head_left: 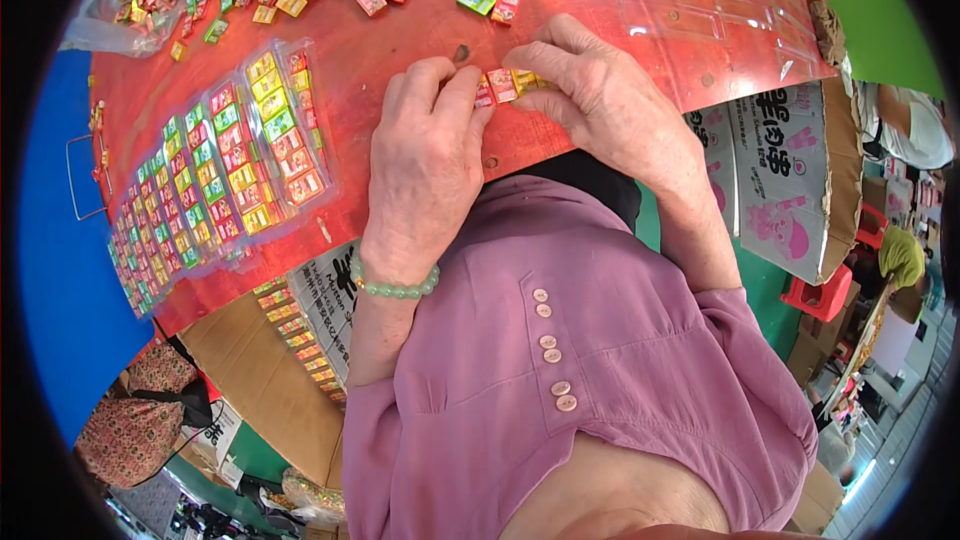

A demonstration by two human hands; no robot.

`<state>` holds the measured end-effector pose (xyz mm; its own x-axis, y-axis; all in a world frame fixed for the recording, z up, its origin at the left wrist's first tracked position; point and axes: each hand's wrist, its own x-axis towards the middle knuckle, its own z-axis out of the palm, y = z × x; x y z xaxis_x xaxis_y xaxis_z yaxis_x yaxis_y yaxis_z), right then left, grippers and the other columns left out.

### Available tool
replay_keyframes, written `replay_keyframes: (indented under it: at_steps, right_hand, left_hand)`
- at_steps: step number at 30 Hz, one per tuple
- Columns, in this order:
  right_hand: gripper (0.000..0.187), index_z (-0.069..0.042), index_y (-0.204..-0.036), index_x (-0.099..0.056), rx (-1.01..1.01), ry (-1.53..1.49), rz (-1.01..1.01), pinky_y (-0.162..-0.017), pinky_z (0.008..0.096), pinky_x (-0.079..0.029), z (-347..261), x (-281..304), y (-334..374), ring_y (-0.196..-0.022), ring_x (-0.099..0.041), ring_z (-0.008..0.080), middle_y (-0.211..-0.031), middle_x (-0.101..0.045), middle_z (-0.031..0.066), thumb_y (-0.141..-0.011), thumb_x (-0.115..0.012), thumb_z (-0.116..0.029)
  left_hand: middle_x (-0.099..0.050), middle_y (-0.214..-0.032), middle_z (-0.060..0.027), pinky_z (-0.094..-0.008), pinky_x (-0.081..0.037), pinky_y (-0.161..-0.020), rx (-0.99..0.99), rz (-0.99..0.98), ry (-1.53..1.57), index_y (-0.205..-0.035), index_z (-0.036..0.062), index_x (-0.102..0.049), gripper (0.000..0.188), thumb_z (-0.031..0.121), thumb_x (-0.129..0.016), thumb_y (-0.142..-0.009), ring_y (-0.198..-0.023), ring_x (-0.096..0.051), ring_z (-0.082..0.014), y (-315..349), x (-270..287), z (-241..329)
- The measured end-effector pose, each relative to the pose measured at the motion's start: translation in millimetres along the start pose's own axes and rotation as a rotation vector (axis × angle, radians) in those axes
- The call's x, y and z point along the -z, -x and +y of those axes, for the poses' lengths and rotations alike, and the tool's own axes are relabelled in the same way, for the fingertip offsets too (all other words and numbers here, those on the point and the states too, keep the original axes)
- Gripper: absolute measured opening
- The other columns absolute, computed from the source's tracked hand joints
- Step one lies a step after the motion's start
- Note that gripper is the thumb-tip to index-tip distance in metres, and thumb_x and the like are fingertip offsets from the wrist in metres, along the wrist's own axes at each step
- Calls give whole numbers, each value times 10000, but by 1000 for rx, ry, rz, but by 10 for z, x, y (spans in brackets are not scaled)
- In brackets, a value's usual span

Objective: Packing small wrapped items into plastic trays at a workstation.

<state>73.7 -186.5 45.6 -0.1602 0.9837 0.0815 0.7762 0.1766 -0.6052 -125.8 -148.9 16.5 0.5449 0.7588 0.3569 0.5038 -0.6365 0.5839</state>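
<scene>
On the red table, a short row of small red and yellow boxes [502, 85] lies between my two hands. The bent fingers of my left hand [425, 155], with a green bead bracelet at its wrist, press on the row's left end. At the other end, my right hand [615, 90] pinches the yellow boxes between thumb and fingers. Parts of the row are hidden under the fingertips. Just beyond the hands lie a loose green box [476, 1] and a loose red box [506, 9].
A heap of small coloured boxes [290, 2] covers the far left. Filled clear plastic trays [243, 164] overlap along the left. Empty clear trays [690, 0] lie far right. Cardboard cartons [775, 175] stand below the table's edge, one at left holding filled trays.
</scene>
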Motion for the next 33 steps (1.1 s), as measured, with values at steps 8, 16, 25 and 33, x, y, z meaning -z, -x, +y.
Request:
replay_keyframes:
  at_steps: [8, 16, 25, 33]
  right_hand:
    - [320, -29, -1189, -690, 20, 14, 21, -783, 421, -547, -60, 23, -151, -917, -665, 336, -1027, -614, 123, -901, -765, -150]
    - [195, -59, -1056, -716, 205, 313, 278, -840, 450, -476, 45, -100, -658, -891, -600, 319, -910, -646, 101, -893, -759, -158]
    - [216, -51, -1123, -671, 173, 120, 126, -855, 495, -472, -145, -79, -528, -966, -598, 376, -1019, -635, 158, -944, -666, -172]
    - [111, -67, -973, -725, 108, 169, 169, -878, 411, -433, -232, -348, -339, -894, -615, 278, -866, -664, 75, -901, -743, -149]
  left_hand:
    - [-583, -1131, -172, -442, -525, -872, -1, 79, -28, -1182, -56, -653, 343, 11, -742, -857, -991, -591, -352, 74, -3, -46]
    - [-576, -1157, -174, -436, -524, -877, -7, 83, -30, -1179, -58, -653, 348, 24, -747, -854, -994, -583, -347, 76, -31, -61]
    - [-579, -1146, -167, -435, -523, -864, 15, 151, -98, -1167, -50, -652, 354, 34, -759, -840, -988, -582, -347, 180, 14, -104]
    - [-581, -1158, -163, -429, -524, -859, 45, 170, -137, -1179, -51, -647, 361, 14, -748, -838, -997, -587, -345, 221, 14, -83]
